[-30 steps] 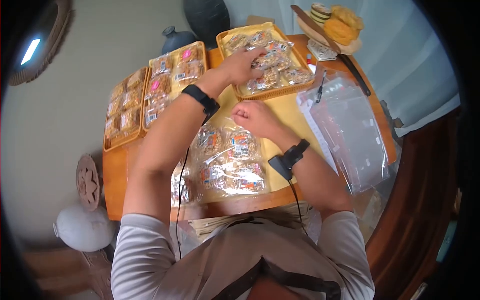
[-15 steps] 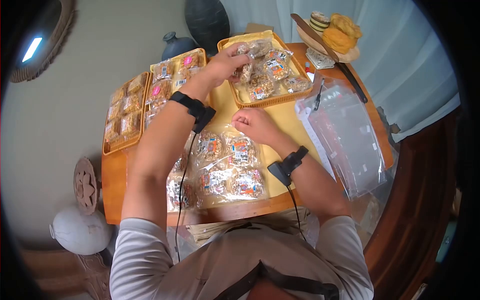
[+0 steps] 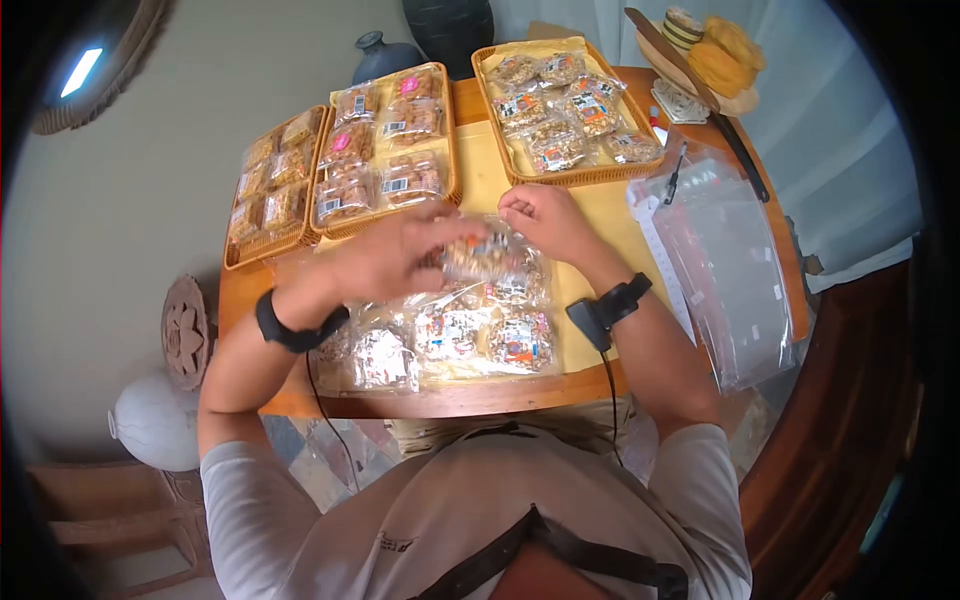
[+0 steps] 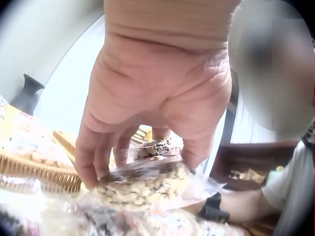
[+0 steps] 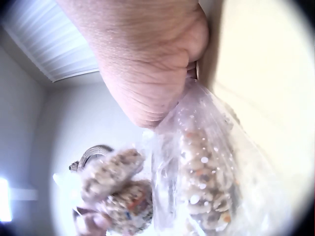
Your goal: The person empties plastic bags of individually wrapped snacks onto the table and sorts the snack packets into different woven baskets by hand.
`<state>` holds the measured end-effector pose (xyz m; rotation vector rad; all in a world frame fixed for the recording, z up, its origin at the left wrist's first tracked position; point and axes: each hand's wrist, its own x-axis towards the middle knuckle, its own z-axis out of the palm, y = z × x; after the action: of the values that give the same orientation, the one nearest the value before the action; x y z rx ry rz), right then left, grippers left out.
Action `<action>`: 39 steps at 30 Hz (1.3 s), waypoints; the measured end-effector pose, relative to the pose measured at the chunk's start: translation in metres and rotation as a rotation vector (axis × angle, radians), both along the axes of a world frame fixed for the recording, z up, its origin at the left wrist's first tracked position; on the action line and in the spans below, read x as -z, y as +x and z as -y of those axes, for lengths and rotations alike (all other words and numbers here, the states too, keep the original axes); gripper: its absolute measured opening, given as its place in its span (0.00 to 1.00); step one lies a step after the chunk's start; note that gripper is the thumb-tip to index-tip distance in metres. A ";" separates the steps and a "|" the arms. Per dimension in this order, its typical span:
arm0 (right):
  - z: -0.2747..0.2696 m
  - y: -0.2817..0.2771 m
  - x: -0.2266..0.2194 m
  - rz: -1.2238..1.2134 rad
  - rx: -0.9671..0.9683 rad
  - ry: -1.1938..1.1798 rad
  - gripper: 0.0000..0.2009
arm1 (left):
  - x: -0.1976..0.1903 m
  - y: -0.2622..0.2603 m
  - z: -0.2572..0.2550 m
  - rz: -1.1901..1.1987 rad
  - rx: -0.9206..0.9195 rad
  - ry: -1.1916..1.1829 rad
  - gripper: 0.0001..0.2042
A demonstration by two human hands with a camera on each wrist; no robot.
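My left hand (image 3: 395, 255) grips two clear-wrapped nut clusters (image 4: 142, 189) between thumb and fingers, above a large clear plastic bag (image 3: 450, 370) on the table. Puffed, pale brown pieces show through the wrappers. At the bag's far right corner, my right hand (image 3: 550, 222) pinches the film at its mouth, fingers curled in. Inside that bag lie several wrapped clusters (image 3: 522, 340) with orange and white labels. The right wrist view shows the pinched film (image 5: 189, 105) hanging from my right hand, with the left hand's clusters (image 5: 128, 206) beside it.
A wicker tray (image 3: 590, 178) of similar clusters stands at the back. Two more trays of packets, the middle one (image 3: 456, 150) and the left one (image 3: 275, 252), stand at left. Flat clear bags (image 3: 735, 280) and a pen (image 3: 675, 175) lie right, near a decorated stand (image 3: 683, 105).
My left hand took clusters from the back tray and brought them toward me, over the bag. My right hand keeps its pinch at the bag's edge. The view has shifted slightly.
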<state>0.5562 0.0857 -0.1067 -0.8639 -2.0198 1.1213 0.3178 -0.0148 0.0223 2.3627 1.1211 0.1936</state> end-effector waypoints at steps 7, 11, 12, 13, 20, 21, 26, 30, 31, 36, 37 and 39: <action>0.009 0.002 -0.023 -0.072 0.210 0.275 0.08 | -0.001 0.003 0.020 -0.265 -0.020 0.223 0.29; 0.001 0.007 -0.033 -0.136 0.538 0.478 0.12 | -0.024 0.012 -0.016 -0.120 -0.037 0.086 0.24; -0.003 0.008 -0.032 -0.089 0.656 0.731 0.14 | -0.020 0.014 -0.033 -0.100 -0.015 0.130 0.23; -0.005 0.011 -0.032 -0.086 0.655 0.739 0.14 | -0.016 0.018 -0.050 -0.080 0.006 0.174 0.23; -0.012 0.020 -0.018 0.242 0.703 0.705 0.23 | 0.024 0.084 -0.160 -0.168 -0.212 0.328 0.27; -0.011 0.019 -0.017 0.303 0.706 0.678 0.24 | 0.031 0.086 -0.170 -0.166 -0.209 0.330 0.27; -0.011 0.022 -0.017 0.331 0.646 0.531 0.26 | 0.052 0.094 -0.200 -0.193 -0.276 0.183 0.28; -0.014 0.019 -0.012 0.261 0.683 0.594 0.27 | 0.042 0.087 -0.192 -0.049 -0.271 0.163 0.26; -0.016 0.019 -0.011 0.260 0.671 0.588 0.27 | 0.031 0.082 -0.188 0.002 -0.310 0.228 0.23; -0.014 0.021 -0.012 0.324 0.661 0.579 0.25 | -0.015 0.004 -0.145 0.206 -0.235 0.333 0.13; -0.014 0.021 -0.011 0.350 0.653 0.571 0.24 | -0.028 -0.011 -0.126 0.146 -0.246 0.260 0.12; -0.016 0.019 -0.004 0.315 0.676 0.616 0.19 | -0.041 -0.040 -0.085 0.058 -0.310 0.056 0.12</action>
<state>0.5754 0.1020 -0.1029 -1.2834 -1.8953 -0.0172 0.2782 0.0699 0.0634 2.2031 1.4657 0.4037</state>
